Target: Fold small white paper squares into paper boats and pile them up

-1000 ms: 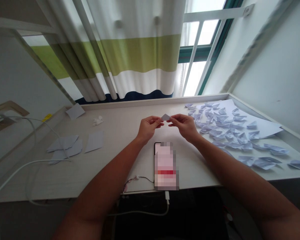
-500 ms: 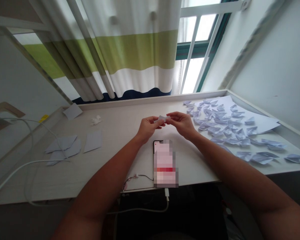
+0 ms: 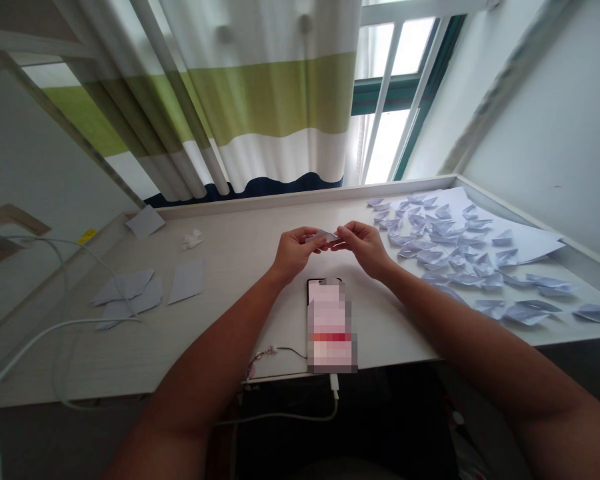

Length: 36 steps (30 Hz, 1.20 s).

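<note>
Worktop (image 3: pixel 240 267), pale. Folded papers (image 3: pixel 455 257) spread at 2 o'clock from the phone (image 3: pixel 325 313). Left hand (image 3: pixel 292 253) and right hand (image 3: pixel 365 247), at the phone's 12 o'clock, pinch one small paper (image 3: pixel 325 235) by its 9 and 3 o'clock ends, above the worktop. Judgement: light, even fingertip pressure and matched edges before creasing should serve best; hard squeezing could buckle it. Small paper: white-grey, apparently folded, low peak; fingers hide the rest.
</note>
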Motion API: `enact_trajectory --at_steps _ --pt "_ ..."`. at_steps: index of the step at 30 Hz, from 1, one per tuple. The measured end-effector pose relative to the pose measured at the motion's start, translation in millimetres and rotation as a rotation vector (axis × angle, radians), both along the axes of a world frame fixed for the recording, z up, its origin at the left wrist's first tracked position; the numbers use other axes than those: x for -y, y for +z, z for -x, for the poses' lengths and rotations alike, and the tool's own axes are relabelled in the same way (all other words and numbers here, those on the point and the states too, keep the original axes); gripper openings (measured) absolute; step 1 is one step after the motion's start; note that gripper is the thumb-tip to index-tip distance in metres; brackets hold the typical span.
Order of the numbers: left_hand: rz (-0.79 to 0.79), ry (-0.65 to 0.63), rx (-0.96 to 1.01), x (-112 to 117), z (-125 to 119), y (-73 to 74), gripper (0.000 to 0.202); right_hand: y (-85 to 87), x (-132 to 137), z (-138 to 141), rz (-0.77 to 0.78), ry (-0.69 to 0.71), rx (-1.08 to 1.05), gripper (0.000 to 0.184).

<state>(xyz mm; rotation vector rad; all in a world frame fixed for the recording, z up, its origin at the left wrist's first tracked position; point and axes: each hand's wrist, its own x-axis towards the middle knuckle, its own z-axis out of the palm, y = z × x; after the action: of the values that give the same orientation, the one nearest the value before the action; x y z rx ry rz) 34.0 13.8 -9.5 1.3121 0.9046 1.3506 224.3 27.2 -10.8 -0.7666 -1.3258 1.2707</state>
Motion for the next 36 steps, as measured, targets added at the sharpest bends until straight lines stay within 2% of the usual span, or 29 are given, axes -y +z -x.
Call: enact_trajectory --at_steps 3,8,12,15,18,22,27,31,36 --pt "-0.018 -0.012 -0.021 0 0 0.4 0.033 -0.5 -3 -2 0.088 0.019 -0.052 0.058" --pt "-0.021 0.006 -0.047 0 1 1.4 0.030 -3.0 -5 -6 0.103 0.139 0.070 0.056" --pt "-0.014 0.013 -0.049 1 1 2.8 0.030 -2.8 -4 -6 -0.041 0.093 0.183 0.056" --pt "0.006 0.024 -0.017 2 1 3.3 0.040 -1.0 -2 -5 -0.116 0.050 0.210 0.055" --pt "0.101 0.037 0.047 0 3 3.5 0.052 1.2 0 -4 -0.111 -0.005 0.170 0.055" --pt "0.147 0.029 0.064 -1 4 3.0 0.049 3.3 1 -3 -0.068 -0.010 0.138 0.056" --pt "-0.080 0.146 -0.005 3 -1 1.6 0.040 3.3 0 -3 0.046 0.039 0.034 0.053" --pt "-0.322 0.232 -0.209 5 5 1.6 0.027 3.1 -2 -4 0.163 0.079 -0.059 0.052" --pt "-0.521 0.133 -0.481 -1 22 3.8 0.023 4.5 -5 -8 0.219 0.061 -0.123 0.046"
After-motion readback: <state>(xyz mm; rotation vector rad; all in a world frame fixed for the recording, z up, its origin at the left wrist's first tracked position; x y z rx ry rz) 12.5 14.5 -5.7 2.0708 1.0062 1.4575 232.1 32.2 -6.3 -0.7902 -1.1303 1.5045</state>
